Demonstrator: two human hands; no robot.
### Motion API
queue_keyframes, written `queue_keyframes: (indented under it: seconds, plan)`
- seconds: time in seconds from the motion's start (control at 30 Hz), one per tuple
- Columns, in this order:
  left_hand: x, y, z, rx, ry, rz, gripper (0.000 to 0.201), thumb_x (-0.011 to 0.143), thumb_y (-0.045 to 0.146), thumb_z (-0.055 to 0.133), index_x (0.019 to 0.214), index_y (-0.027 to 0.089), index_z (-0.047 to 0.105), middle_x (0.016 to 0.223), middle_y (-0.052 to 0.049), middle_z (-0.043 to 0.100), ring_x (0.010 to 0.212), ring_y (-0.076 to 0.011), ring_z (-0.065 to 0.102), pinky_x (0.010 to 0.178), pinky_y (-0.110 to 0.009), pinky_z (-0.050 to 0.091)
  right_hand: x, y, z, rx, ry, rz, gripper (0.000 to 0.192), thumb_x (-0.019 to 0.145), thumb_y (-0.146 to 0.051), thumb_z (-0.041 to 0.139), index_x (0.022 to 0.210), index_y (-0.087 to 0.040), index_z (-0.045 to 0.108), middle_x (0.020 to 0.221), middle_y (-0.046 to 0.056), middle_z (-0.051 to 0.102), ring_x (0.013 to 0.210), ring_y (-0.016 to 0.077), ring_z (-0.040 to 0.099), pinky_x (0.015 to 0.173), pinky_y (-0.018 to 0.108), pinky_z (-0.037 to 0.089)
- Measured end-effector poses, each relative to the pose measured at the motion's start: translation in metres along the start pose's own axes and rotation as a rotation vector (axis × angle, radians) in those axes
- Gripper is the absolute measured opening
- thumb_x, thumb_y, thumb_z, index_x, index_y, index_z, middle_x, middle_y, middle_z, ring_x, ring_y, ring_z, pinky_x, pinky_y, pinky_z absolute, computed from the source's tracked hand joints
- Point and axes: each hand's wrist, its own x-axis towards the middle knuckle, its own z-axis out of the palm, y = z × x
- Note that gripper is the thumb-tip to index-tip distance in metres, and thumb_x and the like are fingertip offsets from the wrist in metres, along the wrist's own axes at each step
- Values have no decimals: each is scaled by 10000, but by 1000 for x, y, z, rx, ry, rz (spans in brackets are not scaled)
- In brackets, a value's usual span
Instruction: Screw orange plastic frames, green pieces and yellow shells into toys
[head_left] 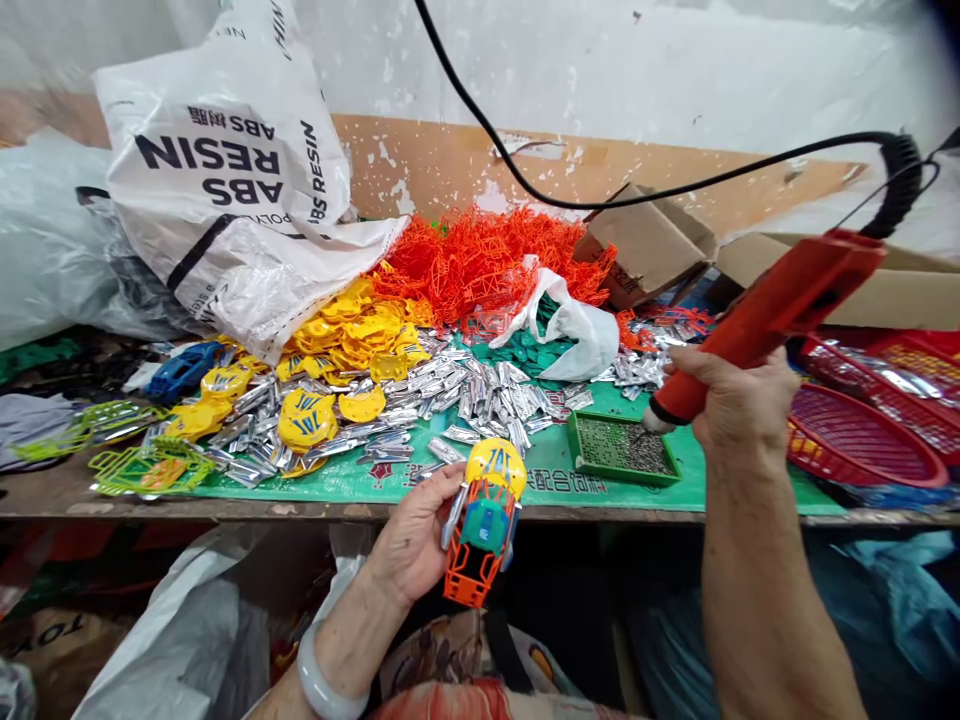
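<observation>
Across the upper left of the frame slumps a white ABS resin sack (225, 200); below it, heaps of orange frames (480, 260), yellow shells (352, 335) and silver pieces (450, 390) cover the green mat (540, 480). At right of centre the right hand (739, 400) is closed around an orange electric screwdriver (772, 310), its tip dipping into the small green screw tray (622, 447). At lower centre, past the table's front edge, the left hand (412, 540) holds a part-built toy car (484, 520), fingers curled half shut along its side. I judge the car could slip or twist in that one-sided grip, and the driver's coiled cable (600, 190) could drag on the piles.
</observation>
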Motion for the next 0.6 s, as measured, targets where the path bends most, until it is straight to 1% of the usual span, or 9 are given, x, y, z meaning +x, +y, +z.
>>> queue_keyframes:
  seconds: [0.1,0.23,0.37,0.47,0.53,0.6]
  plan:
    - [-1,4,-7,-66,40,0,134,760,94,642,888,136,642,764,-44,727,659,-174,699,652,-288,585,1,2,-1,0,17,13,511,375,-158,835,775,-158,516,728,-64,574,504,84,531,487,278,503]
    - [-3,7,-17,-109,50,25,156,751,67,603,888,133,639,774,-42,732,645,-168,699,636,-277,582,3,7,0,-8,55,13,573,317,-133,839,805,-157,540,715,-64,550,561,93,524,493,267,478]
    - [-11,13,-25,-131,43,32,180,726,65,566,874,134,643,726,-32,729,580,-150,682,598,-256,567,3,7,3,-21,63,6,531,322,-160,841,765,-165,548,709,-56,557,582,96,510,498,272,455]
    - [-18,18,-28,-128,27,7,124,726,100,557,809,123,645,621,-26,695,484,-140,638,512,-240,534,4,5,5,-28,71,16,513,317,-183,847,731,-181,544,748,-31,593,623,107,512,511,279,443]
    - [-22,20,-32,-129,22,-2,95,730,123,549,751,111,641,558,-29,665,437,-132,608,455,-219,497,4,6,6,-57,104,22,548,286,-162,859,727,-193,535,789,-16,601,645,119,509,493,279,420]
    - [-24,20,-36,-136,23,-3,108,735,151,547,689,99,629,521,-39,641,415,-127,590,436,-212,477,2,8,7,-56,124,23,586,261,-126,866,736,-199,531,797,-12,587,649,126,504,476,280,401]
